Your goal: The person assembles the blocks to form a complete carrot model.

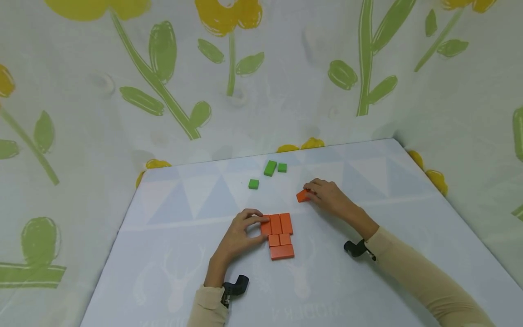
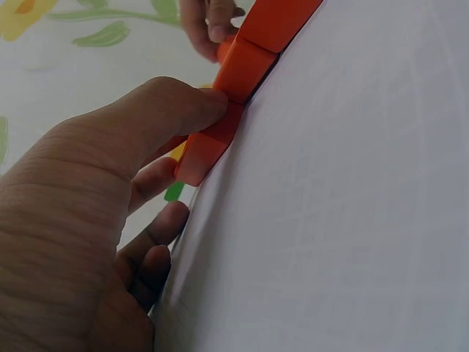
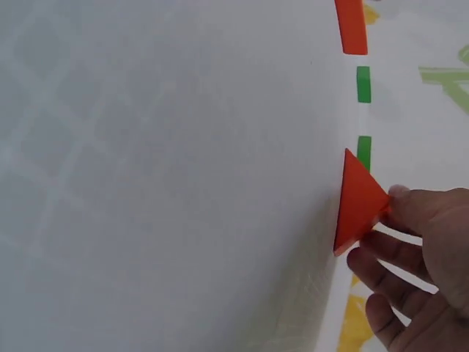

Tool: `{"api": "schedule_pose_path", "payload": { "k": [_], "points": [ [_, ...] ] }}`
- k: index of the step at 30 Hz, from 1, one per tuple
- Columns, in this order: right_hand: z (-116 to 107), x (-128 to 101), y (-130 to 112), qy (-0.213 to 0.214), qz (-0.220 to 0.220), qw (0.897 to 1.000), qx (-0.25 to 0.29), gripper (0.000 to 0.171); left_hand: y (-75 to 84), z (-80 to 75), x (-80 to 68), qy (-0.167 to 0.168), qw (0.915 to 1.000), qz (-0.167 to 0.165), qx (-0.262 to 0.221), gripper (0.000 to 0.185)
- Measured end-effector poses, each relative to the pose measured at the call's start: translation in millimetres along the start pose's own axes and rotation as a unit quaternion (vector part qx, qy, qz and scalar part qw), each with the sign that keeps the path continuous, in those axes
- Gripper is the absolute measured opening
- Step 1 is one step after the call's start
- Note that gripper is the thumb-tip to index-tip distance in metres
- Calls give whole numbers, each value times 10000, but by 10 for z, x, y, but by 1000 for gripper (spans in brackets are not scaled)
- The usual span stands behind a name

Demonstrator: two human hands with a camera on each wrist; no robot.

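Several orange blocks (image 1: 282,252) lie fitted together flat on the table, with three upright oblongs at the back, two small squares below them and one crosswise oblong nearest the person. My left hand (image 1: 239,234) pinches the leftmost orange oblong block (image 1: 265,227) between thumb and index finger, at its far and near ends. Close up in the left wrist view, the thumb presses on that block (image 2: 205,150). Off to the right and farther back, my right hand (image 1: 330,196) pinches an orange triangular block (image 3: 359,205) between thumb and fingers, its lower edge close to the tabletop.
Toward the back of the table (image 1: 196,281) lie a green oblong block (image 1: 270,168) and two small green blocks, one of them a green square (image 1: 254,184) nearer the orange group. Behind the table's far edge hangs a flower-patterned curtain (image 1: 282,113).
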State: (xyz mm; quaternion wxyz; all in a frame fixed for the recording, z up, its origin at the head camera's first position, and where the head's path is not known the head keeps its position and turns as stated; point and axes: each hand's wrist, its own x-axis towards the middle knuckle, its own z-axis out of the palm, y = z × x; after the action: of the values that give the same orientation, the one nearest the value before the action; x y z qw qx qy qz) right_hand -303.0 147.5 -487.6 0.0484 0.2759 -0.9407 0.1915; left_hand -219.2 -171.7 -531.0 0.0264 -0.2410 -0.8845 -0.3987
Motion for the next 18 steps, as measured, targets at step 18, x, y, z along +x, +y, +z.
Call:
{"api": "schedule_pose_path", "payload": {
  "k": [18],
  "points": [
    [-31,-136,-8,30,-150,9986,515,32,9,4,5,7,10000,-43,30,41]
  ]
}}
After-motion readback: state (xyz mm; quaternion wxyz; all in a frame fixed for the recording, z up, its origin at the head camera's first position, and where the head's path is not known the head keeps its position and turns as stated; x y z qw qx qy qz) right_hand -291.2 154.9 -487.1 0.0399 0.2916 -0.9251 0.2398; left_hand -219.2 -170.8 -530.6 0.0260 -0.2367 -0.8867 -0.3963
